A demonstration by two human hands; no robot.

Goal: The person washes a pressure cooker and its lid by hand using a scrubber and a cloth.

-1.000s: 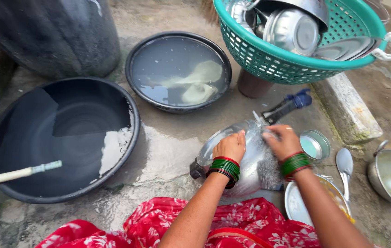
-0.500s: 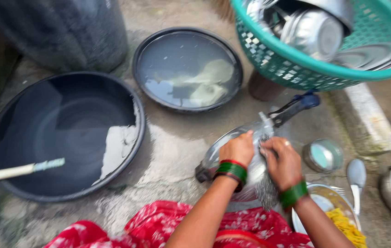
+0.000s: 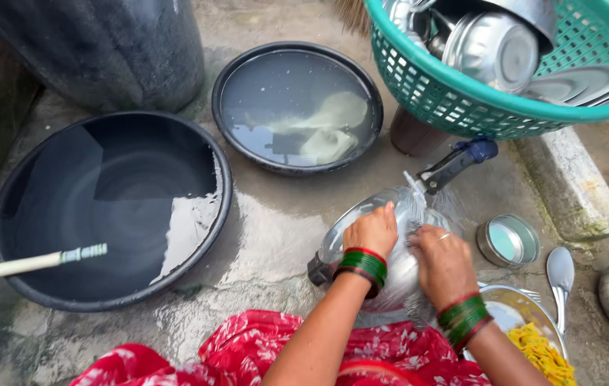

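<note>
Scrubbing a steel pan on wet concrete: the left hand lies flat, steadying the domed, upturned body; the right hand presses a grey wire scourer against it, fingers curled over the pad. The pan's long axis runs from a stub grip at lower left to a black handle pointing upper right. Beyond: a small round tin, a spoon, two black basins of water, and a green mesh basket of steelware. Since half a second ago, the right hand has slid down the pan.
</note>
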